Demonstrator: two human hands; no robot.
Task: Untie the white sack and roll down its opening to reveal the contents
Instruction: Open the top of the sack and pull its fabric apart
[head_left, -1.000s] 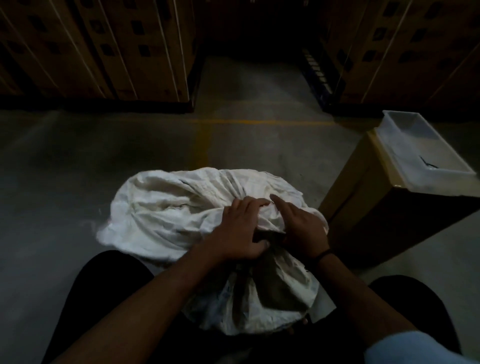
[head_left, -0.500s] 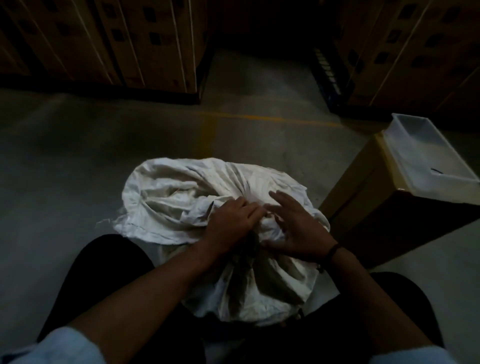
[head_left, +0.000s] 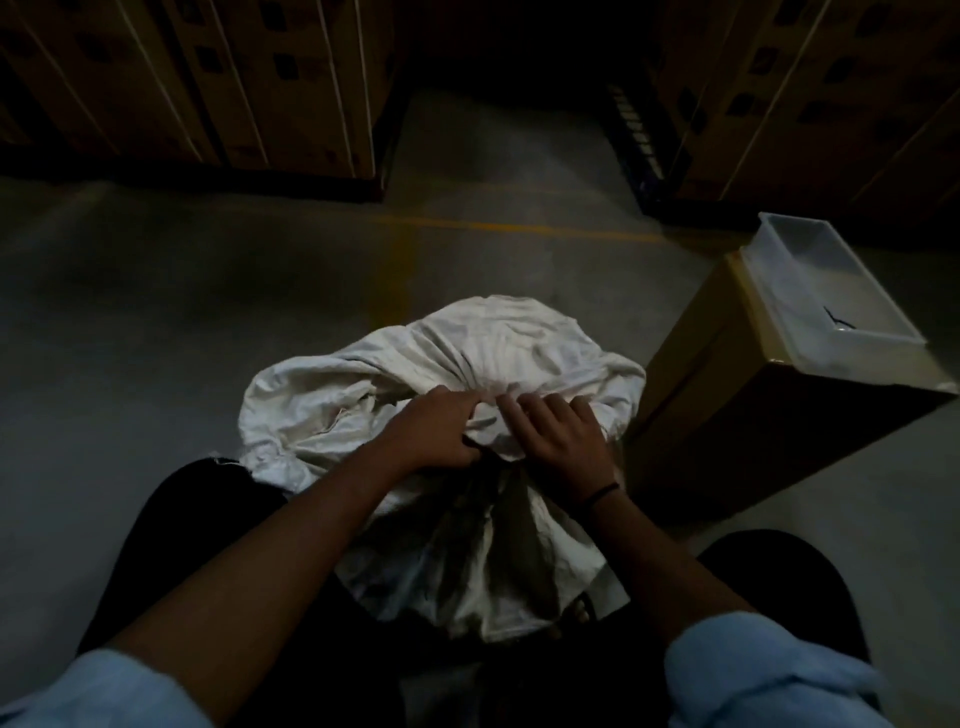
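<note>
The white sack (head_left: 498, 358) stands on the floor between my knees, its gathered neck bunched at the middle and loose cloth spilling to the left. My left hand (head_left: 436, 431) grips the bunched neck from the left with curled fingers. Touching the same bunch from the right, my right hand (head_left: 563, 441) has its fingers bent over the fabric and a dark band at the wrist. Whatever ties the neck is hidden under my hands, and the contents do not show.
A tall cardboard box (head_left: 727, 395) lies close on the right with a white plastic tray (head_left: 826, 296) on top. Stacked cartons on pallets (head_left: 234, 88) line the back left and back right (head_left: 810, 93). Grey concrete floor (head_left: 156, 312) with yellow lines lies ahead.
Both hands have shifted on the sack's neck: the left went from flat to a closed grip, and the right fingers curled onto the bunch. The view tilted down.
</note>
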